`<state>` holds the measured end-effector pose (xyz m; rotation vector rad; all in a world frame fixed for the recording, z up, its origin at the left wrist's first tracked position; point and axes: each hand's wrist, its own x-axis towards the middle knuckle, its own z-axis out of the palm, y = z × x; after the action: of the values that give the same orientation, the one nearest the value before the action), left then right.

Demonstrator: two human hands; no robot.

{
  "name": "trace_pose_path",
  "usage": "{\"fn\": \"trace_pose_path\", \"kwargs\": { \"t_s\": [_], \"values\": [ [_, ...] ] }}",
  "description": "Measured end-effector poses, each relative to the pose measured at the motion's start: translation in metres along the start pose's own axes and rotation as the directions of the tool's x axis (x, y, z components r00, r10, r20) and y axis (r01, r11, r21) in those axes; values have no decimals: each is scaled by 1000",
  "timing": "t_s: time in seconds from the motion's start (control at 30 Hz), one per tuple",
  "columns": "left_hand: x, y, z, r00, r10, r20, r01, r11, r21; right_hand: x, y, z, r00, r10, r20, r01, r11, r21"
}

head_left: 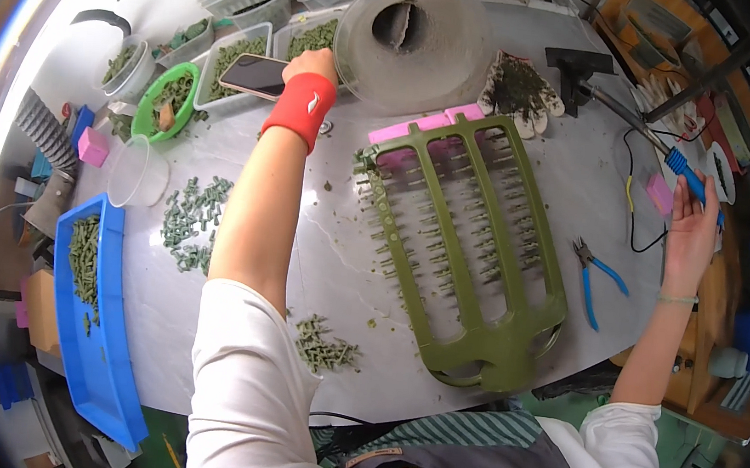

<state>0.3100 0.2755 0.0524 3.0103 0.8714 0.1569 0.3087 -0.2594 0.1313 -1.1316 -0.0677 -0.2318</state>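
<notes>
My left hand (311, 65), below a red wristband, is bent over a clear box of green pieces (316, 35) at the back. Its knuckles show, but whatever the fingers hold is hidden. A phone (252, 75) lies beside it over the neighbouring box. Far right, my right hand (692, 229) is palm up, fingers stretched out against the blue grip of a long metal-shafted tool (685, 172) with a black plate at its far end. Between my arms lies an olive-green slotted frame (485, 337), with rows of small green pegs around its bars.
Blue-handled pliers (593, 287) lie right of the frame. A stained glove (519, 93) and a large clear tub (392, 83) stand behind it. Left are loose green pieces (192, 213), a green basket (166, 104) and a blue tray (105, 370). A small heap (325, 347) lies near the front edge.
</notes>
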Motion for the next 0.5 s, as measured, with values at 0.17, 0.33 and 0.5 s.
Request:
{"fn": "trace_pose_path", "kwargs": {
  "t_s": [0.17,0.33,0.5],
  "values": [
    [-6,-10,3,998,64,5,-63,994,-90,8,23,11,998,8,67,-6,1000,-25],
    [-5,-33,19,939,276,-207,-273,961,43,2,49,50,969,-52,240,76,993,-93],
    [4,-24,28,943,240,-229,-243,970,13,-1,53,67,926,-65,372,184,937,-295]
  ]
}}
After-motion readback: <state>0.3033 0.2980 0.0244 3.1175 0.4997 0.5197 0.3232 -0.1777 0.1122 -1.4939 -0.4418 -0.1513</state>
